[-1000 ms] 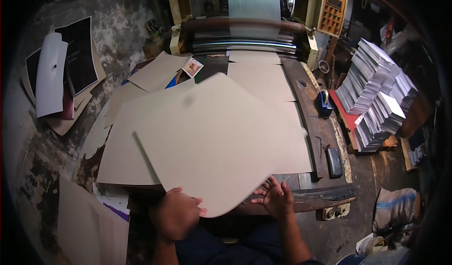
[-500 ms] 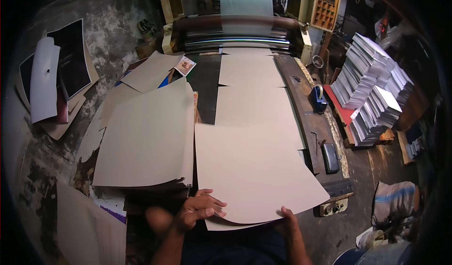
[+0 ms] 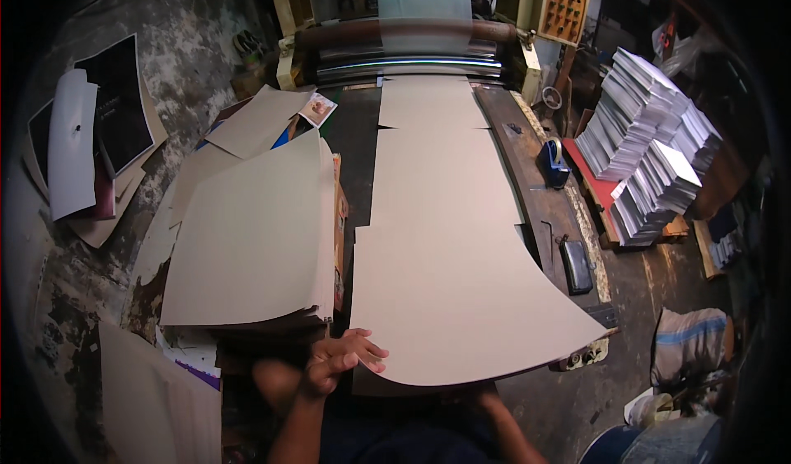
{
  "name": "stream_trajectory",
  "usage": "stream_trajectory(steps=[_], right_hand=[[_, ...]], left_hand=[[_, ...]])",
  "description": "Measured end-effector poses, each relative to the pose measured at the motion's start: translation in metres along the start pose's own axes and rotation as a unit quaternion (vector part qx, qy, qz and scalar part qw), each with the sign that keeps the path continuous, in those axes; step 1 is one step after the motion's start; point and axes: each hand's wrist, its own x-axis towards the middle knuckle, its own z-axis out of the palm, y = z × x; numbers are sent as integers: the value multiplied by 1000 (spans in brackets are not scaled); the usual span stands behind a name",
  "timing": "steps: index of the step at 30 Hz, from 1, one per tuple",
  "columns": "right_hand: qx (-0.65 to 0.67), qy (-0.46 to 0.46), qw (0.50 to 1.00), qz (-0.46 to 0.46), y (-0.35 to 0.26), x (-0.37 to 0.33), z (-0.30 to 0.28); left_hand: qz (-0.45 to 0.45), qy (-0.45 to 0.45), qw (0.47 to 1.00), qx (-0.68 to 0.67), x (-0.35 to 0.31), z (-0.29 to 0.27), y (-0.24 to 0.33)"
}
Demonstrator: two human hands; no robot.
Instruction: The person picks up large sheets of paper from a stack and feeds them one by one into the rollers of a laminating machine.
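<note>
The big card point(image 3: 461, 299) touches the loosely open left hand point(image 3: 334, 365), covers most of the right hand point(image 3: 480, 396), whose grip I can't tell, and stretches ahead of them, so if 1 hand pushes harder, it could bend or turn crooked

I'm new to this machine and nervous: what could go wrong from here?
The nearest cardboard sheet juts left past the sheet ahead, so it might reach the rollers misaligned. Its near edge bows beside the left hand, so it could crease. The hex key lies near the sheet's right edge and might snag it.
</note>
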Motion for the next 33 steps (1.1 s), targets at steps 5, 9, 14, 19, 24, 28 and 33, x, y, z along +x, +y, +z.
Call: stream_trajectory(steps=[5,9,14,19,24,28,33], right_hand=[[7,5,1000,-4,-1,-9,12],[14,5,1000,-14,-6,-20,20],[39,13,998,-37,-22,-20,24],[76,30,995,-60,-33,-5,20],[107,54,989,-91,-35,14,20],[125,78,981,-127,-28,32,19],[132,93,971,-175,-3,44,13]], left_hand=[[29,-7,999,10,-4,9,12],[20,-5,1000,15,-7,12,15],[19,-12,999,33,-7,13,19],[26,-12,999,32,-10,11,19],[21,-33,999,29,-7,6,15],[14,-10,999,28,-3,4,4],[-5,30,999,16,6,1,-16]])
